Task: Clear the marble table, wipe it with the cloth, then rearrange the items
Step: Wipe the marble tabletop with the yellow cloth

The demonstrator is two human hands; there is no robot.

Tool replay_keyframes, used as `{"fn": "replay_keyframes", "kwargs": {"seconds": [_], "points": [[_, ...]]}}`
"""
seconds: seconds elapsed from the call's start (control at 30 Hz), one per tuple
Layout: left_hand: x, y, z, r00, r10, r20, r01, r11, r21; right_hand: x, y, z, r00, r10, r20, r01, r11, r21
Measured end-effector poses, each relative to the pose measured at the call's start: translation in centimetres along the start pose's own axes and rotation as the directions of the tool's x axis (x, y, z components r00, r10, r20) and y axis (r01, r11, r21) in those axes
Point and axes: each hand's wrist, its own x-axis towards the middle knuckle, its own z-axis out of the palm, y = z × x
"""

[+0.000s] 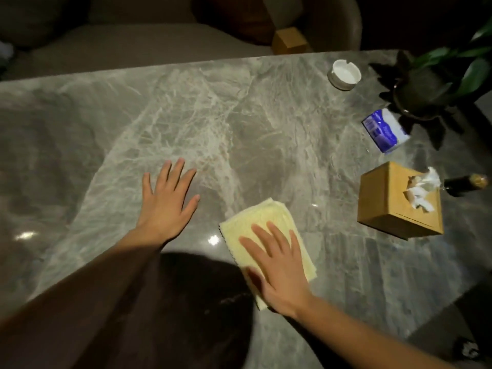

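Observation:
A folded pale yellow cloth lies flat on the grey marble table, near its front edge. My right hand presses down on the cloth with fingers spread, covering its near half. To the left, my left hand rests flat on the bare marble, fingers apart, holding nothing. Along the table's right side stand a wooden tissue box with a white tissue sticking out, a blue and white tissue pack, a white ashtray and a dark potted plant.
A dark bottle lies behind the tissue box at the right edge. A sofa and a small wooden block sit beyond the table's far edge. My head's shadow falls on the marble at the front.

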Motion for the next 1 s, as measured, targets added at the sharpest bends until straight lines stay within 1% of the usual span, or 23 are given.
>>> {"fn": "replay_keyframes", "kwargs": {"seconds": [0.07, 0.1, 0.17, 0.23, 0.3, 0.4, 0.47, 0.57, 0.7, 0.83, 1.0], "points": [[0.6, -1.4, -0.4, 1.000, -0.008, -0.008, 0.008, 0.999, -0.040, 1.5, -1.6, 0.3, 0.992, 0.125, -0.035, -0.124, 0.992, 0.028], [1.1, -1.9, -0.6, 1.000, -0.016, -0.017, 0.015, 0.998, -0.065, 2.5, -2.1, 0.3, 0.989, 0.141, -0.036, -0.140, 0.990, 0.012], [2.6, -2.8, -1.2, 0.997, -0.062, -0.050, 0.056, 0.992, -0.117, 4.7, -2.4, 0.2, 0.995, 0.096, -0.014, -0.097, 0.994, -0.049], [4.3, -3.8, -2.1, 0.983, -0.149, -0.103, 0.128, 0.974, -0.186, 7.6, -2.4, -0.4, 0.999, 0.044, 0.018, -0.042, 0.994, -0.103], [5.8, -4.6, -3.0, 0.968, -0.195, -0.155, 0.158, 0.962, -0.225, 11.2, -2.2, -1.2, 1.000, 0.025, 0.009, -0.024, 0.992, -0.124], [7.9, -6.1, -3.3, 0.973, -0.176, -0.146, 0.147, 0.971, -0.190, 18.0, -1.7, -2.6, 0.997, 0.061, -0.052, -0.067, 0.990, -0.122], [8.8, -7.0, -2.5, 0.978, -0.173, -0.114, 0.160, 0.981, -0.112, 23.0, -1.1, -3.6, 0.989, 0.116, -0.094, -0.126, 0.987, -0.104], [9.4, -7.4, -1.4, 0.979, -0.172, -0.106, 0.171, 0.985, -0.010, 30.0, 0.4, -5.2, 0.976, 0.182, -0.120, -0.195, 0.976, -0.101], [9.3, -7.6, -1.3, 0.982, -0.132, -0.136, 0.139, 0.989, 0.050, 37.0, 2.6, -7.3, 0.975, 0.163, -0.149, -0.185, 0.971, -0.153], [8.7, -7.8, -1.2, 0.975, -0.106, -0.198, 0.117, 0.992, 0.044, 43.0, 3.5, -9.1, 0.964, 0.197, -0.177, -0.225, 0.962, -0.154], [8.9, -7.4, -1.1, 0.974, -0.136, -0.179, 0.136, 0.991, -0.013, 44.6, 3.2, -9.6, 0.977, 0.153, -0.151, -0.185, 0.956, -0.228]]}}
